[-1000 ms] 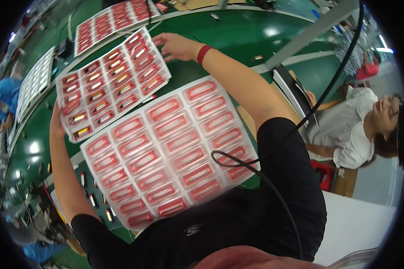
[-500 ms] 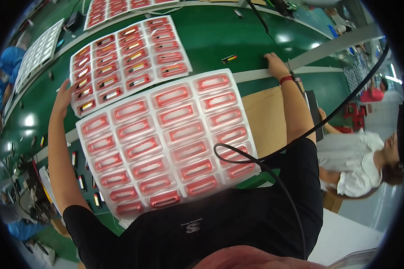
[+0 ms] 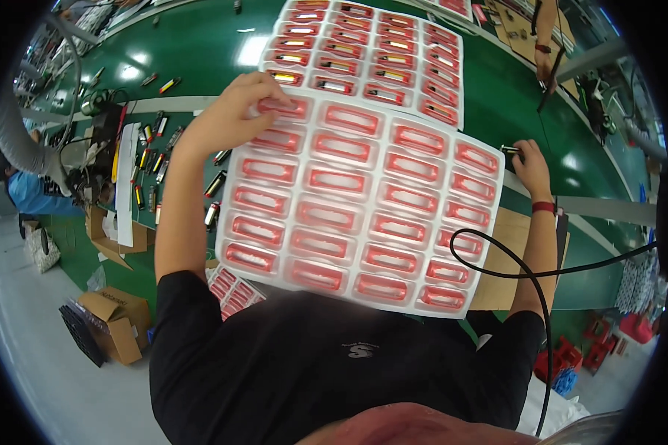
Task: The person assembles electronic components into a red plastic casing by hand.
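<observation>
A white blister tray point(image 3: 349, 167) with rows of red-edged, hollow pockets lies in front of me. My left hand point(image 3: 246, 111) is at its far left corner, fingers curled and thumb bent down onto the corner pocket. Beyond it, partly overlapped, lies a second blister tray point(image 3: 382, 59) whose pockets hold small stick-shaped pieces in yellow, black and silver. At the near tray's far right corner, my right hand point(image 3: 531, 167) grips a small lighter-like stick point(image 3: 509, 150) between its fingertips. Its palm side is hidden.
Several loose lighter-like sticks point(image 3: 150, 165) lie on the green table at left. A black cable point(image 3: 527, 273) loops over the near tray's right side. A brown cardboard sheet point(image 3: 501, 259) lies under my right forearm. Another person's hand point(image 3: 544, 68) is at the far right. Cardboard boxes point(image 3: 115, 322) stand at lower left.
My view has turned left. My left hand has moved from the far tray's left edge to the near tray's corner. My right hand has come in beside the near tray and taken hold of a stick.
</observation>
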